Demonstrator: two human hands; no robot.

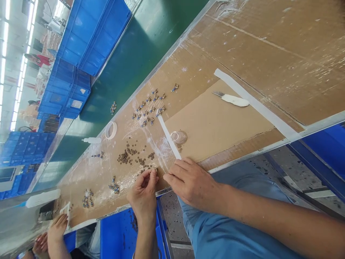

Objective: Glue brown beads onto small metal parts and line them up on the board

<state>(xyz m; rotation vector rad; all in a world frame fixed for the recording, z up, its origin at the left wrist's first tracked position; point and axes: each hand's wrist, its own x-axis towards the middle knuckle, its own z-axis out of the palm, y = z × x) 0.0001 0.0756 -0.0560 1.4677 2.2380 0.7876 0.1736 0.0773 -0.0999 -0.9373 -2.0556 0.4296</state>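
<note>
Pieces (124, 157), small and brown, scattered on the desk (272, 43) just beyond the left hand (143, 192), its grip pinched narrow, right hand (192, 184) curled beside it, grip hidden, figurines (152, 109) farther off.

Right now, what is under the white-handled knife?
The white-handled knife lies on a cardboard sheet, seen around its blade. What its blade and handle directly cover cannot be seen.
</note>
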